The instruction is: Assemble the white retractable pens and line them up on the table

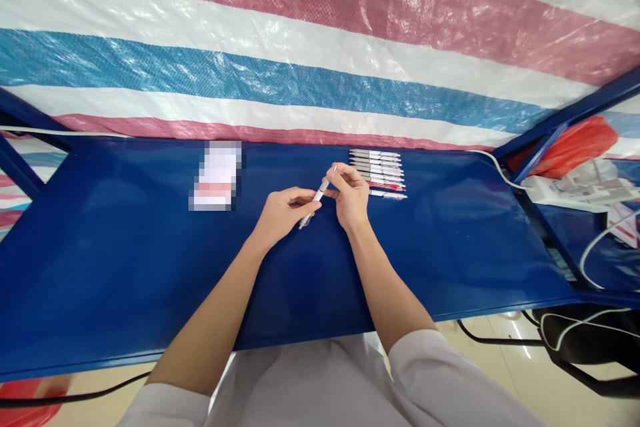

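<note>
Between my two hands, above the blue tabletop, a white pen is held at a slant. My left hand grips its lower part between thumb and fingers. The thumb and fingertips of my right hand pinch its upper end, where a grey section shows. Just behind my right hand lies a row of several white pens, side by side. One red pen is among them near the front of the row, partly hidden by my right hand.
A blurred-out white and pink item lies on the table at the left. Behind the table hangs a striped plastic sheet. To the right are a white power strip, cables and a red bag beside the blue frame.
</note>
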The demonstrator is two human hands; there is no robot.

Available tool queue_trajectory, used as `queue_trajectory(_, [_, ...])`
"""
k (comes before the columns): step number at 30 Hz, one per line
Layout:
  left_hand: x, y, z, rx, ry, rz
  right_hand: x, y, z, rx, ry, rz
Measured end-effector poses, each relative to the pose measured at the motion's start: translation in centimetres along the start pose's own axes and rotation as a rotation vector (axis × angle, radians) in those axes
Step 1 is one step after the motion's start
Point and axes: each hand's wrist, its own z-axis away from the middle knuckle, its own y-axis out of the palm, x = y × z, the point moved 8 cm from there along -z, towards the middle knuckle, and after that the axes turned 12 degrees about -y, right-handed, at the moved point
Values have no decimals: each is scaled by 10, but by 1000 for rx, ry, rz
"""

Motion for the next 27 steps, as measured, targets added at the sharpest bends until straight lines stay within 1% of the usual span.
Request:
queue_trajectory(6, [10, 2, 1, 184, -151, 140, -3, 3, 3, 32, 74, -35])
queue_trajectory(8, [11, 2, 2, 202, -165, 148, -3, 4, 4, 44, 82, -54])
queue_trajectory(10, [11, 1, 1, 172, -141, 133, -4, 4, 4, 49, 82, -61])
queue_trajectory(14, [7, -2, 0, 71, -57, 58, -4, 5, 3, 44, 68, -40])
queue_trajectory(20, [2, -2, 3, -66, 12, -16, -1, 1, 3, -36, 28, -40])
queue_trajectory(24, [0, 0, 5, -114, 36, -43, -4, -2, 2, -62, 41, -34])
queue_trajectory(27, [0, 0, 6, -107, 32, -44, -8, -3, 2, -53, 72, -51])
